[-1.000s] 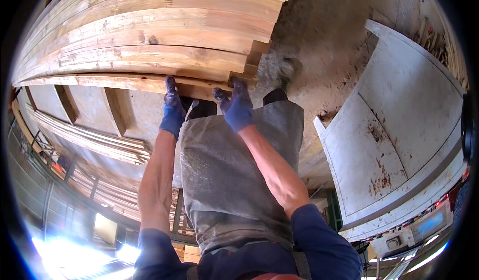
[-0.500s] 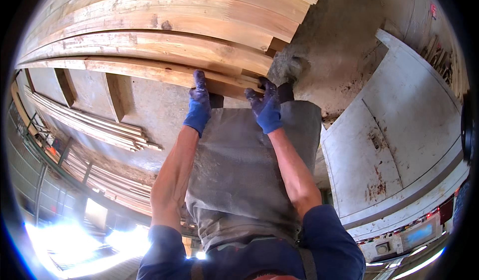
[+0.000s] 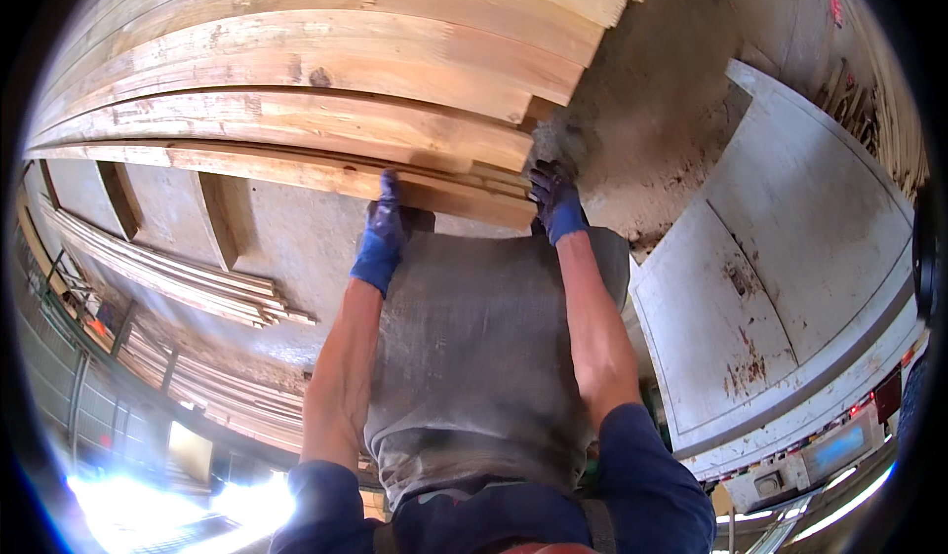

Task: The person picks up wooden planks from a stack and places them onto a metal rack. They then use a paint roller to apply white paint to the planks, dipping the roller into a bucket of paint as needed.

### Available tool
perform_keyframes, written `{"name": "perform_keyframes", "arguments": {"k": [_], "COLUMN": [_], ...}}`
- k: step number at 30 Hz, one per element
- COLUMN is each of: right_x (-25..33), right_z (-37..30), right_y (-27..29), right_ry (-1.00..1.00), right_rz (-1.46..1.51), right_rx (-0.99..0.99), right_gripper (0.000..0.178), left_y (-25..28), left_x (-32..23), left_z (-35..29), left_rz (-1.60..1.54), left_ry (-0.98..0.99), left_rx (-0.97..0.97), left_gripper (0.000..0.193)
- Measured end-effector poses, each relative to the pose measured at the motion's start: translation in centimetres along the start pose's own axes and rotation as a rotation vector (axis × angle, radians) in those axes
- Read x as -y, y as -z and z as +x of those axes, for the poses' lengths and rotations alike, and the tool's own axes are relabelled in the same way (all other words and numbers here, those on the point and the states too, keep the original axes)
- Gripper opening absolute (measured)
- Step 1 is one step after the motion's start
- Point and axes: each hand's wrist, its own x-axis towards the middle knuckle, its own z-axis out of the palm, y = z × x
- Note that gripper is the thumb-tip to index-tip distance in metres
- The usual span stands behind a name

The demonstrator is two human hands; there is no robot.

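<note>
My left hand (image 3: 385,226), in a blue glove with a dark coated palm, grips the near edge of a long wooden board (image 3: 286,166). Its thumb lies up against the board, while the other fingers are hidden below. At the board's right end is my right hand (image 3: 557,200), gloved alike, its fingers extended flat against or just beside the cut ends. The nearest board lies alongside other planks (image 3: 326,117), with their right ends slightly staggered. A grey apron (image 3: 474,327) hangs close under both hands.
Wide planks (image 3: 415,50) stack up beyond. Crosswise wooden supports (image 3: 215,216) show at the left, with thinner strips (image 3: 168,263) on the floor. To the right stands a grey metal cabinet (image 3: 780,258) with rusty marks. Scrap wood (image 3: 851,105) lies at the far right.
My right hand has shifted right, from over the near board's end to beside the cut ends. My left hand stays on the board's near edge. The whole view has tilted slightly.
</note>
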Motion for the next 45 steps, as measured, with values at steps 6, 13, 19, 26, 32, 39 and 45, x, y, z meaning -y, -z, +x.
{"name": "perform_keyframes", "arguments": {"k": [6,13,19,26,32,39,45], "right_x": [-2.0,-3.1,-3.6,-4.1,-4.4,-5.0,-5.5], "right_z": [6.1,7.1,6.5,5.8,5.9,4.3,2.6], "right_y": [-3.3,-3.9,-4.8,-5.1,-5.5,-5.9,-7.0], "right_ry": [0.179,0.247,0.270,0.289,0.334,0.374,0.428], "right_rz": [-0.112,-0.068,-0.084,-0.088,-0.076,-0.070,-0.085], "right_rx": [0.070,0.051,0.021,-0.005,-0.030,-0.080,-0.129], "right_gripper": [0.047,0.047,0.047,0.048,0.048,0.048,0.049], "left_y": [0.8,0.0,-1.0,-2.6,-2.4,0.9,4.2], "left_x": [-3.5,-2.4,-3.4,-4.9,-5.5,-5.9,-6.5], "left_z": [-0.1,0.2,-0.4,-1.3,-2.6,-4.7,-5.4], "left_rz": [0.171,0.087,0.097,0.008,0.059,0.114,0.065], "left_ry": [0.016,-0.198,-0.207,-0.146,-0.155,-0.189,-0.118], "left_rx": [-0.202,-0.101,-0.149,-0.198,-0.198,-0.110,-0.135], "left_gripper": [0.068,0.051,0.054,0.050,0.042,0.053,0.051]}}
